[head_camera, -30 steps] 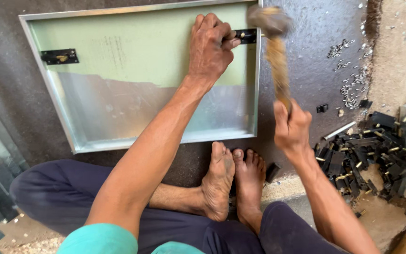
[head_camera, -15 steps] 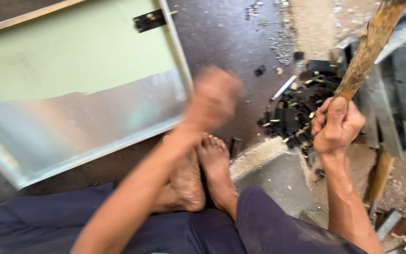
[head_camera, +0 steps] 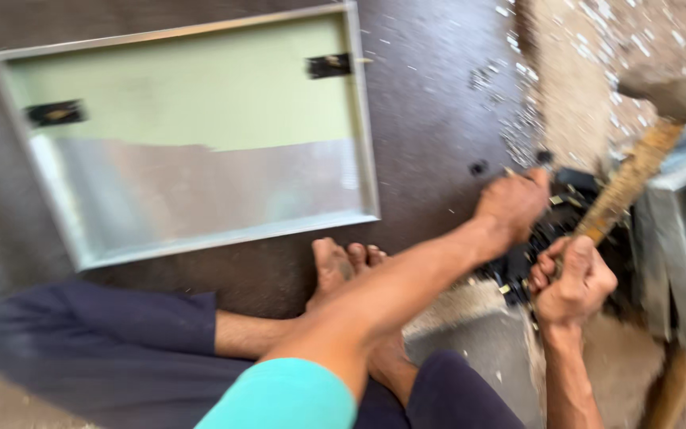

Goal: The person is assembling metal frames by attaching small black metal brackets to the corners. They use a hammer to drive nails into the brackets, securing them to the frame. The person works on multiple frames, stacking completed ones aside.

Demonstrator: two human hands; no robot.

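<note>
My right hand (head_camera: 572, 280) grips the wooden handle of a hammer (head_camera: 643, 151), whose head points up and to the right. My left hand (head_camera: 513, 205) reaches across my body into a pile of small black metal parts (head_camera: 572, 213) at the right; its fingers are bent, and blur hides whether they hold anything. A shallow metal frame tray (head_camera: 200, 131) with a pale green panel lies on the dark floor at upper left, carrying two black brackets (head_camera: 329, 65) near its top edge.
My bare feet (head_camera: 343, 266) rest on the floor below the tray, legs in dark trousers. Metal shavings (head_camera: 518, 119) scatter right of the tray. Grey metal frames (head_camera: 680, 238) stand at the right edge.
My left hand left the bracket on the tray and swung right to the pile of black parts. The hammer moved away from the tray to the right. The view shifted right.
</note>
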